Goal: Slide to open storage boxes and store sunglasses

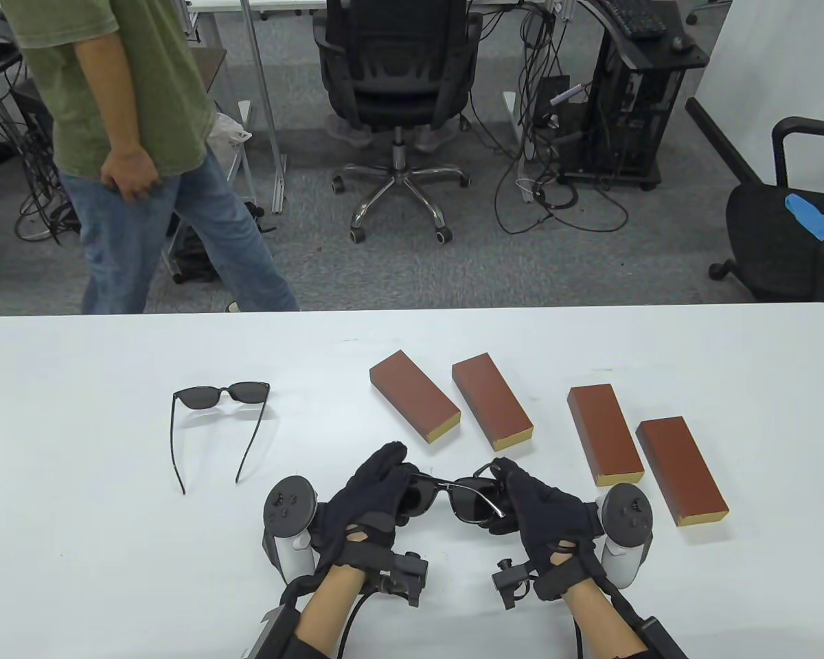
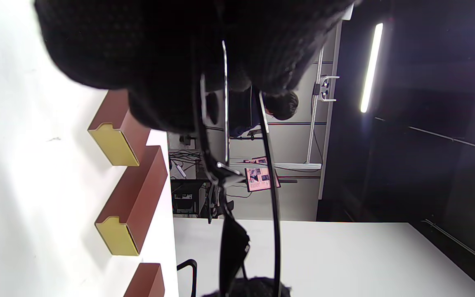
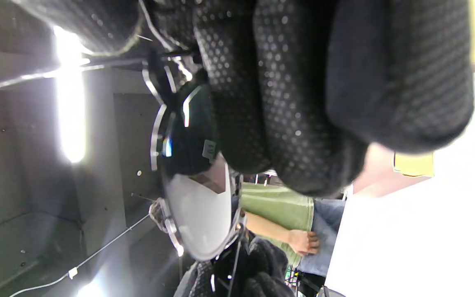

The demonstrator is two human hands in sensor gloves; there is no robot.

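Note:
Both gloved hands hold one pair of dark sunglasses (image 1: 456, 495) just above the table near its front edge. My left hand (image 1: 384, 487) grips its left end, my right hand (image 1: 511, 491) grips its right end. The glasses also show in the left wrist view (image 2: 233, 243) and the right wrist view (image 3: 187, 165). A second pair of black sunglasses (image 1: 221, 395) lies on the table with its arms unfolded, far left of my hands. Several brown storage boxes with yellow ends lie beyond and right of my hands, the nearest (image 1: 491, 399) just beyond the held glasses. All are closed.
Other boxes lie at left (image 1: 413, 395), at right (image 1: 604, 432) and at far right (image 1: 680, 470). A person in a green shirt (image 1: 110, 89) stands beyond the table's far left edge. An office chair (image 1: 398, 82) stands behind the table.

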